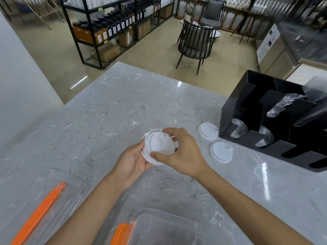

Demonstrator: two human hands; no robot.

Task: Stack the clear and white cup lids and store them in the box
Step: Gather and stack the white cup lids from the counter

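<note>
1. Both hands are gripping a small stack of white lids above the marble surface: left hand cradling underneath, right hand pinching the rim.
2. Two more white lids are lying beside a black organizer.
3. A clear box is sitting nearest the camera.

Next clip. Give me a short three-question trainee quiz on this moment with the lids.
1. True or false: both hands hold the lid stack.
2. How many white lids lie loose on the counter?
3. Which side of the stack are the loose lids: A) left, B) right?

Key:
1. True: left hand and right hand both grip it.
2. Two: far lid, near lid.
3. B, beside the black organizer.
</note>
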